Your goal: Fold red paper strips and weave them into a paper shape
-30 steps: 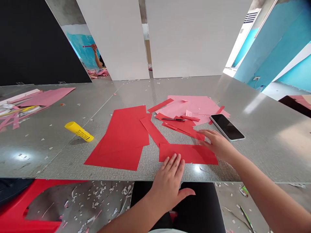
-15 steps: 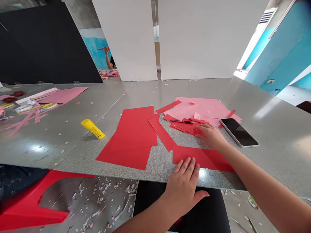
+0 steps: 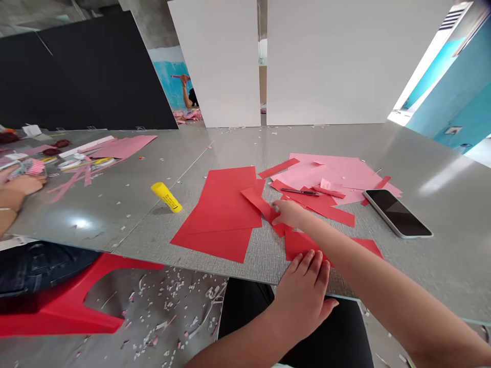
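Right hand [image 3: 290,213] has crossed onto the red paper strip [image 3: 258,201], grip released. Left hand [image 3: 303,301] stays open at the worktop [image 3: 441,276] edge.

The right forearm [image 3: 345,255] covers the middle of the lower red paper sheet [image 3: 301,245], and the right hand [image 3: 291,213] hides one end of a red paper strip [image 3: 257,200]. A co-worker's hand [image 3: 23,185] is cut off by the left edge of the view. Print on the yellow glue stick [image 3: 166,197] is too small to read, and the pink item [image 3: 180,76] raised by the far person [image 3: 187,92] is too small to tell
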Motion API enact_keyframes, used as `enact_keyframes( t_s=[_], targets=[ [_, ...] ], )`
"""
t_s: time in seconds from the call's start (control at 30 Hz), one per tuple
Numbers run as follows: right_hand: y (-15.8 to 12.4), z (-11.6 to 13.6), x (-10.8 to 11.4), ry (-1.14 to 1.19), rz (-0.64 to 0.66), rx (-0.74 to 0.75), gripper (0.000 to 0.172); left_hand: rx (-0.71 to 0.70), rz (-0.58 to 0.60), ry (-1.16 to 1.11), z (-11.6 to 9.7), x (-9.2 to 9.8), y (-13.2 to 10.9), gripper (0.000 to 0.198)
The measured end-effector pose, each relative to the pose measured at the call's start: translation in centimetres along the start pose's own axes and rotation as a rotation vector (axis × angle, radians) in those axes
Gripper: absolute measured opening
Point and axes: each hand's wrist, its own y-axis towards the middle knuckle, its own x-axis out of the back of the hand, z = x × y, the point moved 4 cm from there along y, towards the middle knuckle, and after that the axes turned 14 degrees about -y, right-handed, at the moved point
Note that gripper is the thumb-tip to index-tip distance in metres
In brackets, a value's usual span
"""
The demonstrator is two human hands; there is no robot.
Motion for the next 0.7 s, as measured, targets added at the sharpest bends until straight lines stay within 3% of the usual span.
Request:
enact_keyframes(
  t_s=[0.1, 0.17, 0.3, 0.4, 0.5, 0.7],
  targets=[
    [-0.3, -0.9, 0.2, 0.077, 0.019, 0.022, 0.045, 0.002, 0.009, -0.001, 0.0, 0.1, 0.0, 0.059],
    [-0.8, -1.3, 0.4, 0.140, 0.031, 0.038, 0.041, 0.006, 0.013, -0.008, -0.1, 0.1, 0.0, 0.058],
    [-2.4, -2.2, 1.2, 0.501, 0.001, 0.101, 0.043, 0.014, 0.016, -0.019, 0.0, 0.3, 0.0, 0.057],
    [-4.0, -4.2, 2.1, 0.691, -0.076, 0.188, 0.046, -0.005, 0.017, -0.033, 0.2, 0.6, -0.2, 0.055],
    [-5.8, -7.4, 1.9, 0.640, 0.017, 0.231, 0.037, 0.010, -0.007, -0.058, 0.5, 0.9, -0.5, 0.054],
    [-9.6, -12.9, -0.6, 0.456, 0.192, 0.087, 0.033, 0.041, -0.024, -0.049, 0.7, 1.3, -1.1, 0.054]
  ],
)
